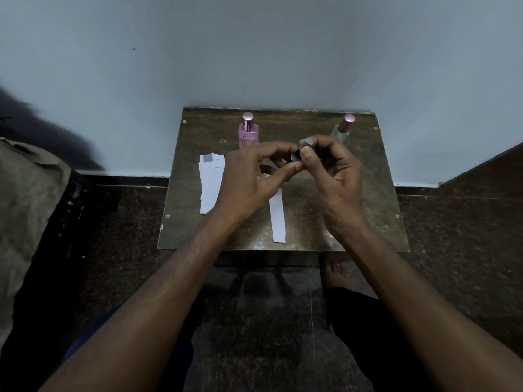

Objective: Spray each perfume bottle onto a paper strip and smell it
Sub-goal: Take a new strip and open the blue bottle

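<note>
We note both hands, left [249, 176] and right [329, 168], each grip pinching a small vial [301, 152] above worktop [353, 222] centre, pink bottle [248, 133] at eleven o'clock lettered "DC", remainder unreadable, paper strip [277, 215] at six.

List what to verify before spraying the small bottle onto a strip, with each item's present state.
1. Small bottle held by both the left hand and right hand: ok.
2. Its cap off: cannot tell.
3. Nozzle aimed at paper: cannot tell.
4. Single strip lying free on the table: ok.
5. Spare strips at hand: ok.
6. Pink bottle and clear bottle upright, capped: ok.
</note>
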Demonstrator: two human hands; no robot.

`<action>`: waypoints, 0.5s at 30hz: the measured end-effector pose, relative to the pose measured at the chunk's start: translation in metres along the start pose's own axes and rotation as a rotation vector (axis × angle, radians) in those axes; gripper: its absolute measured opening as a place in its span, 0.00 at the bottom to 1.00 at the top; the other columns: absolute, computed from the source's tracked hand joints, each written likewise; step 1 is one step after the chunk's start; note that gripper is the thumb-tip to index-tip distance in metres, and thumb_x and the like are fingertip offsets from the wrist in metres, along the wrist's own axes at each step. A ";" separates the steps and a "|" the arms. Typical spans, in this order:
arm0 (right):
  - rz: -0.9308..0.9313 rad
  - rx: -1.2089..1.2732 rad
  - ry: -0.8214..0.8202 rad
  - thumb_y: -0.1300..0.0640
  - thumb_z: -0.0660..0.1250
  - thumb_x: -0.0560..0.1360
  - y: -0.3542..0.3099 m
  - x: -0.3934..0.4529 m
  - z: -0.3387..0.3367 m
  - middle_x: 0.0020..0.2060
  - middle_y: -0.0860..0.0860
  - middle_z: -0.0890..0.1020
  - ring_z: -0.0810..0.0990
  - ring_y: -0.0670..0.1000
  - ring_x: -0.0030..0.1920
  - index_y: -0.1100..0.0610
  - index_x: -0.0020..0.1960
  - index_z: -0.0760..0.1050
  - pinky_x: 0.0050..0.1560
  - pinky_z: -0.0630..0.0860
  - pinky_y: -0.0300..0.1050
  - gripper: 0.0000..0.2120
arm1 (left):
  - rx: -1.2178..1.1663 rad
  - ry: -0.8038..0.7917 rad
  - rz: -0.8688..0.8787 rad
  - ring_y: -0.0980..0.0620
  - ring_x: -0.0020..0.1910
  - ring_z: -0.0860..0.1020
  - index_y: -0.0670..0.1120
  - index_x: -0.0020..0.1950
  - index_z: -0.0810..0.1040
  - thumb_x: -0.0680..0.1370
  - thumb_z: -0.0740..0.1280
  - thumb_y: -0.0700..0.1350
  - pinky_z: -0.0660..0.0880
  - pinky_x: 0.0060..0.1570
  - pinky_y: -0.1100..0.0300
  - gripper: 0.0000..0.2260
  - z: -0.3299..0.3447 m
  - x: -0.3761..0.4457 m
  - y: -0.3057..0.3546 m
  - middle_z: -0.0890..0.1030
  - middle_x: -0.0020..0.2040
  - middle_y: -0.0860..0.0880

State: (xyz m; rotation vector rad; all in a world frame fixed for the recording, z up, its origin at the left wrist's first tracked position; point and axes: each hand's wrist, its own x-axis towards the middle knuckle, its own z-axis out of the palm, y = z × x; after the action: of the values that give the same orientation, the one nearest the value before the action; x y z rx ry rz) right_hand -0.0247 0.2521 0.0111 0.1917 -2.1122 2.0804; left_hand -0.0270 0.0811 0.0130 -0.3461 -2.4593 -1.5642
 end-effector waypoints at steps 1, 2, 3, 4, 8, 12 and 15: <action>-0.006 -0.002 -0.022 0.62 0.70 0.83 0.001 0.000 0.000 0.55 0.64 0.82 0.82 0.60 0.56 0.60 0.58 0.80 0.61 0.78 0.70 0.05 | -0.015 -0.030 -0.009 0.53 0.47 0.86 0.49 0.61 0.87 0.79 0.77 0.49 0.85 0.47 0.55 0.11 -0.002 0.001 -0.001 0.87 0.50 0.56; -0.010 -0.001 -0.044 0.62 0.70 0.83 0.001 0.000 -0.001 0.55 0.66 0.81 0.81 0.63 0.57 0.61 0.58 0.80 0.62 0.78 0.71 0.05 | -0.025 -0.059 -0.007 0.53 0.47 0.86 0.48 0.61 0.87 0.80 0.76 0.49 0.85 0.47 0.54 0.11 -0.005 0.001 -0.001 0.87 0.50 0.57; -0.015 0.000 -0.063 0.62 0.69 0.83 0.001 0.001 -0.001 0.55 0.66 0.81 0.81 0.66 0.57 0.61 0.58 0.80 0.62 0.77 0.72 0.05 | -0.035 -0.083 0.002 0.52 0.47 0.86 0.48 0.62 0.87 0.80 0.76 0.49 0.85 0.47 0.54 0.11 -0.008 0.001 -0.002 0.86 0.49 0.58; -0.017 0.002 -0.078 0.62 0.69 0.83 0.001 0.001 -0.001 0.55 0.66 0.80 0.80 0.68 0.57 0.62 0.58 0.80 0.62 0.77 0.73 0.06 | -0.043 -0.102 0.012 0.52 0.48 0.86 0.48 0.62 0.87 0.80 0.76 0.48 0.85 0.47 0.54 0.11 -0.011 0.002 -0.002 0.85 0.49 0.60; 0.004 0.041 -0.125 0.63 0.68 0.83 0.000 0.000 -0.001 0.53 0.65 0.80 0.80 0.61 0.57 0.60 0.58 0.79 0.63 0.76 0.70 0.05 | -0.034 -0.129 0.039 0.56 0.49 0.85 0.50 0.62 0.86 0.80 0.76 0.48 0.85 0.47 0.59 0.12 -0.016 0.001 0.000 0.84 0.49 0.64; 0.051 0.045 -0.059 0.62 0.66 0.85 -0.001 -0.005 0.011 0.55 0.60 0.83 0.82 0.56 0.55 0.63 0.61 0.79 0.57 0.81 0.54 0.08 | 0.137 0.075 0.123 0.57 0.44 0.84 0.51 0.60 0.88 0.78 0.78 0.49 0.84 0.43 0.60 0.11 -0.008 -0.005 0.005 0.86 0.50 0.59; 0.064 -0.015 -0.009 0.60 0.64 0.86 -0.002 -0.008 0.018 0.55 0.54 0.84 0.82 0.47 0.53 0.61 0.62 0.79 0.54 0.79 0.43 0.09 | 0.305 0.140 0.182 0.55 0.46 0.80 0.47 0.57 0.86 0.78 0.76 0.48 0.79 0.46 0.60 0.09 0.001 -0.007 0.005 0.86 0.49 0.52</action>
State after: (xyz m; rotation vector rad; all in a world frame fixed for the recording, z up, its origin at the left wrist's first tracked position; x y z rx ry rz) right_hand -0.0170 0.2342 0.0108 0.1339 -2.1660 2.1018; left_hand -0.0192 0.0833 0.0144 -0.3802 -2.4299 -1.0838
